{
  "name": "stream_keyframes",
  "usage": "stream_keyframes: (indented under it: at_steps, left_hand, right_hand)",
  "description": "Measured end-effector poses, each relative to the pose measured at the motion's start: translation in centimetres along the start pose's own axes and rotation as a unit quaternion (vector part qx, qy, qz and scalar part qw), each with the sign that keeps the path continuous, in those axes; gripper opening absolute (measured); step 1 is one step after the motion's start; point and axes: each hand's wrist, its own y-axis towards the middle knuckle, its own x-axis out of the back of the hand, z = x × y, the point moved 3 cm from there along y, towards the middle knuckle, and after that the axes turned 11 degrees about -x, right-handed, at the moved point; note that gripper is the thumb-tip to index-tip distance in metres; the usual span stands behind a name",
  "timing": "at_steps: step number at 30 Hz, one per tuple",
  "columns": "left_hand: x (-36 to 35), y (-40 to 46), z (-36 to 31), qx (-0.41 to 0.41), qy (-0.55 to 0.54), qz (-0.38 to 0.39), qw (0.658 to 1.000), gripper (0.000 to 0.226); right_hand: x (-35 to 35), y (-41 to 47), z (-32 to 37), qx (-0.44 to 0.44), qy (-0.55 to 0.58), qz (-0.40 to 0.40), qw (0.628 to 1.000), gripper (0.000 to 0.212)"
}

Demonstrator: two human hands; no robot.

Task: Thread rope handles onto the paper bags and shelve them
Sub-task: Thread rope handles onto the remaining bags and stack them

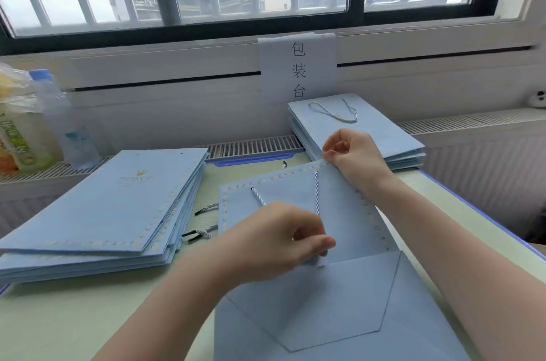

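Observation:
A flat light-blue paper bag (339,286) lies in front of me on the green table. A white-and-grey rope handle (317,192) runs through both holes near its top edge and down its face. My left hand (274,238) pinches the loop of that rope over the middle of the bag. My right hand (351,154) grips the bag's top edge at the right hole. A stack of bags without handles (103,213) lies to the left. A stack of bags with rope handles (354,130) sits at the back right.
Loose ropes with black tips (204,222) lie between the left stack and the bag. A water bottle (62,121) and a juice carton (20,142) stand at far left on the radiator ledge. A paper sign (298,68) hangs below the window.

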Motion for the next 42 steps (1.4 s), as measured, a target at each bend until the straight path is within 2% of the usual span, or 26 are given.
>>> stream_keyframes:
  at_steps: [3,5,7,8,9,11,13,16,18,21,22,27,31,36,38,42]
  left_hand:
    - [0.4,-0.1,0.4,0.029,-0.065,-0.037,0.997,0.011]
    - [1.4,-0.2,1.4,0.030,-0.057,-0.149,0.987,0.015]
    - [3.1,-0.6,3.0,0.045,0.098,-0.267,0.958,0.014]
    - [3.8,-1.0,4.0,0.083,0.176,-0.297,0.935,0.021]
    - [4.4,-1.5,5.3,0.142,0.207,-0.300,0.920,0.030]
    - [5.0,-2.5,7.6,0.253,0.166,-0.279,0.912,0.038]
    - [4.7,-2.8,8.6,0.292,0.130,-0.257,0.912,0.036]
    - [4.2,-2.4,8.7,0.264,0.109,-0.270,0.919,0.041]
    - [4.5,-2.3,8.2,0.234,0.107,-0.295,0.920,0.051]
    - [5.0,-2.3,7.8,0.212,0.132,-0.305,0.919,0.053]
    - [5.1,-2.5,7.9,0.213,0.146,-0.302,0.918,0.053]
    - [4.5,-2.4,6.9,0.244,0.259,-0.202,0.912,0.052]
    - [3.5,-1.7,6.4,0.234,0.255,-0.141,0.928,0.052]
    - [3.6,-1.6,6.4,0.227,0.268,-0.149,0.924,0.052]
    - [3.6,-1.6,6.2,0.217,0.283,-0.156,0.921,0.051]
    - [3.3,-1.4,5.7,0.190,0.320,-0.162,0.914,0.047]
  right_hand:
    - [-0.1,0.2,-0.1,0.008,-0.010,0.000,1.000,0.034]
    - [0.0,0.3,-0.1,0.008,-0.001,0.007,1.000,0.033]
    - [0.3,0.4,0.0,0.012,0.019,0.010,1.000,0.031]
    - [0.4,0.4,0.2,0.016,0.027,0.013,0.999,0.030]
    - [0.5,0.4,0.3,0.021,0.033,0.017,0.999,0.029]
    - [0.4,0.3,0.6,0.032,0.041,0.025,0.998,0.026]
    - [0.2,0.2,0.8,0.044,0.041,0.032,0.998,0.025]
    - [-0.2,-0.1,0.8,0.076,-0.013,0.034,0.996,0.021]
    - [-1.0,-0.5,0.8,0.093,-0.111,0.062,0.987,0.015]
    - [-2.7,-1.8,0.8,0.150,-0.338,0.095,0.924,0.040]
    - [-3.0,-2.2,0.9,0.155,-0.367,0.096,0.912,0.045]
    - [-3.3,-2.7,1.2,0.106,-0.365,0.070,0.922,0.054]
    - [-3.8,-3.3,1.8,0.130,-0.355,0.064,0.924,0.055]
    - [-4.4,-4.0,2.1,0.206,-0.383,0.060,0.899,0.052]
    - [-5.0,-4.6,2.4,0.210,-0.388,0.083,0.894,0.049]
    - [-5.7,-5.1,2.3,0.223,-0.408,0.078,0.882,0.049]
